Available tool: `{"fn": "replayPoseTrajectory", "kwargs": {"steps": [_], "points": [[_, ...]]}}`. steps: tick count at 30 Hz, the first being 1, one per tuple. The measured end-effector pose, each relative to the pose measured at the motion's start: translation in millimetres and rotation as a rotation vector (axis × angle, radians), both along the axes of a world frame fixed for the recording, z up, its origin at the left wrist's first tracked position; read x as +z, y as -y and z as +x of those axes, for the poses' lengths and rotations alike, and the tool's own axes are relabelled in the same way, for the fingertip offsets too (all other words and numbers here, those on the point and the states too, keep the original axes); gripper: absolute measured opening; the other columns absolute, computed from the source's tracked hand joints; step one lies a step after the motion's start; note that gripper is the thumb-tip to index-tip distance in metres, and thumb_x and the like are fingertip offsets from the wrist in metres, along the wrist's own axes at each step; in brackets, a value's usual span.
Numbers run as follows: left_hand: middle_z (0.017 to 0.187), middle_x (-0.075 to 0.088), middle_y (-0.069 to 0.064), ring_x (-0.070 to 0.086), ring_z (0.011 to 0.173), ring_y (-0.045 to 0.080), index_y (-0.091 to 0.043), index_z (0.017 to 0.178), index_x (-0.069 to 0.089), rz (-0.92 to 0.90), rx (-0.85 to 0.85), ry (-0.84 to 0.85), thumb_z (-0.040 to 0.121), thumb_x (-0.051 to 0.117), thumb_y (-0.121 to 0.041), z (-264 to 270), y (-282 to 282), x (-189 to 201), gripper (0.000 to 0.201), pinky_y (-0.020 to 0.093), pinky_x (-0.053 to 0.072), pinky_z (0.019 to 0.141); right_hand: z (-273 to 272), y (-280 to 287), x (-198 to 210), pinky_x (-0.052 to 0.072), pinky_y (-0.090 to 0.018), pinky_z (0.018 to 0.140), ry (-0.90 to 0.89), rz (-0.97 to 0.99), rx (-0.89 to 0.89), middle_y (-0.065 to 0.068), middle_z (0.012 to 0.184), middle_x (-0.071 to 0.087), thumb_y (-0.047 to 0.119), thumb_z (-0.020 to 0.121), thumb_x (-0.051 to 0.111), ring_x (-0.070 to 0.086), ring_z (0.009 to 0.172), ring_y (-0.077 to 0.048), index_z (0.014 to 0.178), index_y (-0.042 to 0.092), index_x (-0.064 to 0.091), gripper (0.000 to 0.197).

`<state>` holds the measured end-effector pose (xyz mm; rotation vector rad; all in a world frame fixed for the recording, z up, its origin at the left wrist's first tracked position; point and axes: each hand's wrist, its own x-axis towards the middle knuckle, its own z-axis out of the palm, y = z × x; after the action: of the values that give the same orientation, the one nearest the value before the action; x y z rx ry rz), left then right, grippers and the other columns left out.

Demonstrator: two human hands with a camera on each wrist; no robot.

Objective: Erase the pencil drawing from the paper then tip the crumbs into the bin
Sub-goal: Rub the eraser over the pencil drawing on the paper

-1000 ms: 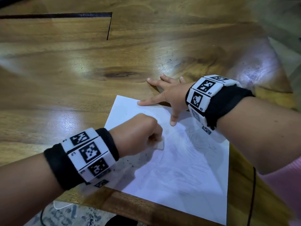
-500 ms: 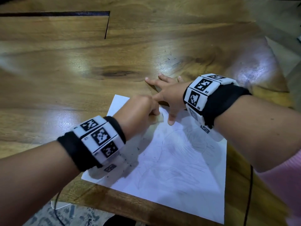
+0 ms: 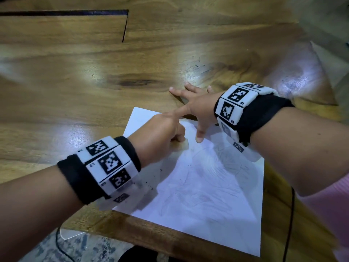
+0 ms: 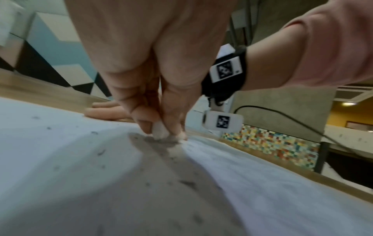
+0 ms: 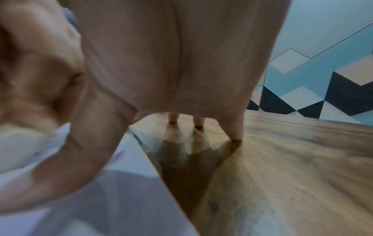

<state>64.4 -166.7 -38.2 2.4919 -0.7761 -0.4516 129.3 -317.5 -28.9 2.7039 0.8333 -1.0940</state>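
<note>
The left hand (image 3: 158, 140), pinching the small white eraser (image 4: 160, 131), has moved from the white paper sheet's (image 3: 207, 195) centre toward the upper frame, beside the right hand (image 3: 198, 110).

glossy wooden table (image 3: 94, 72), geometric wall (image 5: 322, 76)

The left hand (image 3: 160, 137) is curled into a fist, its fingertips (image 4: 145, 123) pinched together and pointing down. The right hand (image 3: 198, 110) lies flat with fingers spread and straight. Both forearms reach forward, each wrist wrapped in a black band.
</note>
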Motion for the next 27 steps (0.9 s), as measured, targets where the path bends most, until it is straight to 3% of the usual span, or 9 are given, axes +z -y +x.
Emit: {"fn": "replayPoseTrajectory", "kwargs": {"steps": [3,5,10,16,22,27], "points": [[0.070,0.066,0.004,0.053,0.062,0.016,-0.010,0.068,0.066,0.062,-0.166,-0.153,0.073,0.070,-0.015,-20,-13,4,0.008,0.017,0.040,0.059,0,-1,-1,0.003,-0.063,0.109,0.005,-0.032,0.000,0.015,0.149,-0.034,0.037,0.062,0.083,-0.029,0.139,-0.026,0.126,0.074,0.002,0.110],[0.073,0.067,0.002,0.051,0.064,0.012,-0.012,0.071,0.068,0.089,-0.184,-0.170,0.073,0.069,-0.013,-20,-14,6,0.003,0.011,0.034,0.058,1,-2,-1,0.004,-0.067,0.107,0.008,-0.043,0.000,0.016,0.149,-0.035,0.038,0.061,0.084,-0.029,0.139,-0.025,0.124,0.076,0.001,0.111],[0.078,0.066,0.009,0.054,0.070,0.022,-0.004,0.073,0.065,0.015,0.037,-0.005,0.074,0.066,-0.008,9,2,5,0.005,0.027,0.033,0.059,-1,-3,1,0.002,-0.068,0.107,0.007,-0.032,-0.017,0.015,0.151,-0.031,0.039,0.057,0.085,-0.028,0.140,-0.023,0.132,0.066,0.020,0.103],[0.075,0.067,0.007,0.056,0.071,0.021,-0.008,0.074,0.066,0.074,-0.186,-0.101,0.074,0.065,-0.009,-23,-12,5,0.002,0.030,0.042,0.066,-2,-3,4,0.005,-0.067,0.107,0.004,-0.059,-0.005,0.015,0.150,-0.033,0.037,0.062,0.083,-0.027,0.140,-0.025,0.126,0.074,0.002,0.110],[0.075,0.065,0.016,0.055,0.069,0.028,-0.004,0.069,0.061,0.021,-0.002,-0.022,0.076,0.063,-0.009,1,7,4,0.009,0.036,0.043,0.064,-3,-3,4,0.004,-0.069,0.108,-0.006,-0.046,-0.028,0.017,0.150,-0.032,0.036,0.059,0.085,-0.028,0.140,-0.021,0.132,0.067,0.014,0.106],[0.070,0.066,0.008,0.053,0.065,0.021,-0.008,0.070,0.064,0.094,-0.202,-0.110,0.078,0.064,-0.016,-21,-10,5,0.011,0.025,0.038,0.058,-3,-4,4,0.006,-0.069,0.107,-0.002,-0.071,-0.010,0.015,0.149,-0.034,0.038,0.062,0.083,-0.028,0.140,-0.025,0.126,0.074,0.001,0.111]]}}
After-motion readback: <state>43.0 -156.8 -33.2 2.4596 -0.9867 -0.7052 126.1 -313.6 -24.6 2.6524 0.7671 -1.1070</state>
